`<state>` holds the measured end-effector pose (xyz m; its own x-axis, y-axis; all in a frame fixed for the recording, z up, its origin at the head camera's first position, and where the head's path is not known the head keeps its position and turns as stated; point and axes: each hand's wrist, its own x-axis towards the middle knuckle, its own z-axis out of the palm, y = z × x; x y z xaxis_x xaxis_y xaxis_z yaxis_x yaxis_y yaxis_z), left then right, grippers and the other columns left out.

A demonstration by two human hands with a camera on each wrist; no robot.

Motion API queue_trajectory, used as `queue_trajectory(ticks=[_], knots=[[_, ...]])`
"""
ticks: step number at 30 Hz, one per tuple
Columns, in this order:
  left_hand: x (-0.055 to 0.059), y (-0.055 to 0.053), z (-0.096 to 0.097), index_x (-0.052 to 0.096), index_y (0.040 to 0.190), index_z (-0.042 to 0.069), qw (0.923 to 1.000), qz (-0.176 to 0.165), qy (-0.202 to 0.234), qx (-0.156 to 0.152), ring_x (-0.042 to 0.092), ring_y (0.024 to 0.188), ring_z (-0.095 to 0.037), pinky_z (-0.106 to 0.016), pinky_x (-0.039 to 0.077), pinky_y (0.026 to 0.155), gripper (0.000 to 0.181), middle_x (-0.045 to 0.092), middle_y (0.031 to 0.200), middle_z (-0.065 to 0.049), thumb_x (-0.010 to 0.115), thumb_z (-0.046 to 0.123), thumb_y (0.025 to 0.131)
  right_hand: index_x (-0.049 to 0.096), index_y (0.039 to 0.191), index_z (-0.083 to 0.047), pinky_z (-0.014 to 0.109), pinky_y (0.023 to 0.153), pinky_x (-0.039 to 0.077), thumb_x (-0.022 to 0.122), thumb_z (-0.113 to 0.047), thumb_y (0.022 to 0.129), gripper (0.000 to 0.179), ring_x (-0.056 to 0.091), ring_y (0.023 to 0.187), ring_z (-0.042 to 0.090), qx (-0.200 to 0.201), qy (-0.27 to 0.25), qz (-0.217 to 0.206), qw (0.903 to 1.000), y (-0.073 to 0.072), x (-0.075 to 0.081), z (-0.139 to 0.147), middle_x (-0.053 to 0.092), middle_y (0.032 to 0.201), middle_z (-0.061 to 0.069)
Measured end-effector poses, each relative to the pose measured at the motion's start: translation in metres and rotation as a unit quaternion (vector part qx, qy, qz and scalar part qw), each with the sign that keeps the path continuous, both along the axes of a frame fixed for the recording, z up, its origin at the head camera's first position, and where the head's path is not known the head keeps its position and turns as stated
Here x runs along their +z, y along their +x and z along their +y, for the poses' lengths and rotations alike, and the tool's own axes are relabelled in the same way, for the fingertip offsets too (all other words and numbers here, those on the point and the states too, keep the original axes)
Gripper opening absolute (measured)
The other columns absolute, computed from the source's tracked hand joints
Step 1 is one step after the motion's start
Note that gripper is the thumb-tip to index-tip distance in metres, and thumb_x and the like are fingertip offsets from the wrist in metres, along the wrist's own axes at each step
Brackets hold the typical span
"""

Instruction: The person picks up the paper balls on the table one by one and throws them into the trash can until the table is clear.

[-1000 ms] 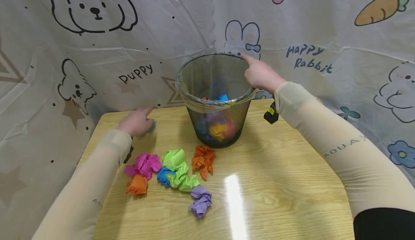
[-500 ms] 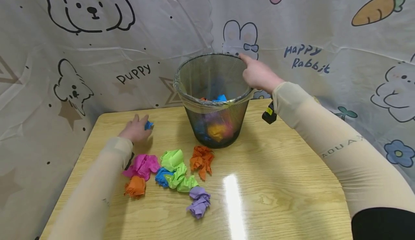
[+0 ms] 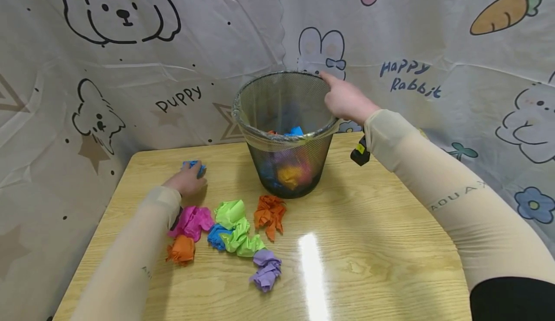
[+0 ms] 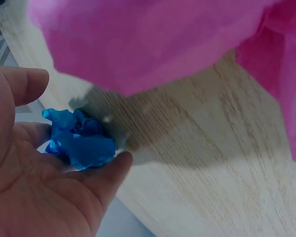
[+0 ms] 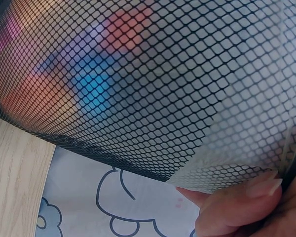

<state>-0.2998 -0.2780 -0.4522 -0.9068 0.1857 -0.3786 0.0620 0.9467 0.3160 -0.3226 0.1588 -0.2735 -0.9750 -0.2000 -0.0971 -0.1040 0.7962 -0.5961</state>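
My left hand [image 3: 189, 180] reaches over a crumpled blue paper ball [image 3: 193, 166] at the table's back left. In the left wrist view that blue paper ball [image 4: 81, 140] lies against the fingers, with the thumb [image 4: 32, 85] held apart from it. My right hand [image 3: 349, 100] grips the right side of the rim of a black mesh wastebasket [image 3: 286, 138], its index finger lying along the rim. The right wrist view shows the thumb [image 5: 249, 200] on the basket's outside, over the folded liner. Crumpled coloured paper lies inside the basket, seen through the mesh.
Nearer on the table [image 3: 368, 224] lie crumpled papers: pink [image 3: 192, 222], small orange [image 3: 181, 250], green [image 3: 238, 227], blue [image 3: 218, 237], dark orange [image 3: 270, 215] and purple [image 3: 266, 270]. A printed curtain [image 3: 208, 46] hangs directly behind the table.
My left hand has spread its fingers, then drawn back slightly and lowered them around the blue paper ball, which now shows beyond the fingers. The right hand keeps its grip on the rim.
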Motion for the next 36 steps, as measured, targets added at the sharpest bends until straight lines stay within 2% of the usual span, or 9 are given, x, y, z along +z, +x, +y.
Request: queue_trajectory(ticks=[3,9,16,23,29,30,32,36], knots=[[0.0,0.0,0.001,0.015,0.159,-0.01,0.9999,0.0,-0.01,-0.014,0.008,0.145,-0.061,-0.068,0.017,0.118,0.071,0.004,0.158,-0.044,0.041,0.027,0.104,0.002,0.167,-0.024,0.026,0.046,0.042,0.027,-0.007,0.101,0.072,0.033,0.049,0.01,0.002,0.005,0.002,1.0,0.0,0.0,0.0,0.014,0.17,0.009],[0.003,0.002,0.008,0.031,0.154,-0.013,0.9976,0.026,-0.031,-0.056,0.023,0.146,-0.054,-0.061,0.021,0.12,0.06,0.03,0.156,-0.036,0.039,0.023,0.107,0.002,0.167,-0.024,0.027,0.046,0.042,0.026,-0.007,0.101,0.072,0.034,0.051,0.011,0.002,0.005,-0.001,1.0,0.001,0.001,0.0,0.011,0.171,0.007],[0.01,0.008,0.023,0.047,0.147,-0.011,0.9941,0.042,-0.049,-0.088,0.036,0.14,-0.053,-0.06,0.031,0.117,0.05,0.045,0.15,-0.032,0.042,0.021,0.108,0.002,0.167,-0.023,0.027,0.046,0.042,0.026,-0.007,0.101,0.072,0.034,0.051,0.011,0.003,0.003,-0.002,1.0,0.0,0.001,0.0,0.012,0.171,0.008],[0.019,0.017,0.039,0.047,0.147,-0.01,0.9953,0.024,-0.035,-0.087,0.04,0.139,-0.051,-0.06,0.033,0.116,0.051,0.048,0.147,-0.031,0.046,0.022,0.108,0.002,0.167,-0.022,0.028,0.047,0.043,0.026,-0.007,0.101,0.072,0.036,0.053,0.013,0.007,0.012,0.004,0.9999,0.0,0.001,0.0,0.014,0.17,0.01],[0.026,0.021,0.05,0.056,0.139,-0.008,0.9953,0.024,-0.009,-0.094,0.052,0.13,-0.046,-0.059,0.04,0.112,0.045,0.06,0.136,-0.027,0.053,0.022,0.105,0.002,0.167,-0.022,0.027,0.046,0.043,0.026,-0.007,0.101,0.072,0.034,0.052,0.012,0.006,0.01,0.002,0.9999,0.0,0.001,-0.001,0.014,0.17,0.01],[0.027,0.021,0.051,0.056,0.139,-0.007,0.9951,0.026,-0.008,-0.095,0.053,0.129,-0.046,-0.059,0.041,0.111,0.045,0.06,0.135,-0.027,0.055,0.022,0.105,0.002,0.167,-0.022,0.027,0.046,0.043,0.026,-0.007,0.101,0.072,0.034,0.051,0.011,0.006,0.009,0.002,0.9999,0.0,0.001,-0.001,0.014,0.17,0.01],[0.029,0.02,0.052,0.051,0.143,-0.006,0.9953,0.028,-0.008,-0.093,0.048,0.134,-0.049,-0.06,0.038,0.112,0.051,0.054,0.141,-0.031,0.057,0.025,0.104,0.002,0.167,-0.023,0.027,0.046,0.042,0.026,-0.007,0.101,0.072,0.034,0.051,0.011,0.006,0.008,0.002,1.0,0.001,0.001,-0.001,0.014,0.17,0.009],[0.031,0.019,0.053,0.026,0.158,-0.006,0.9969,0.029,-0.005,-0.073,0.032,0.14,-0.057,-0.065,0.033,0.114,0.076,0.023,0.155,-0.043,0.06,0.033,0.102,0.002,0.167,-0.023,0.027,0.047,0.043,0.026,-0.007,0.101,0.072,0.036,0.054,0.012,0.004,0.007,0.002,1.0,0.002,0.001,-0.001,0.014,0.17,0.009]])
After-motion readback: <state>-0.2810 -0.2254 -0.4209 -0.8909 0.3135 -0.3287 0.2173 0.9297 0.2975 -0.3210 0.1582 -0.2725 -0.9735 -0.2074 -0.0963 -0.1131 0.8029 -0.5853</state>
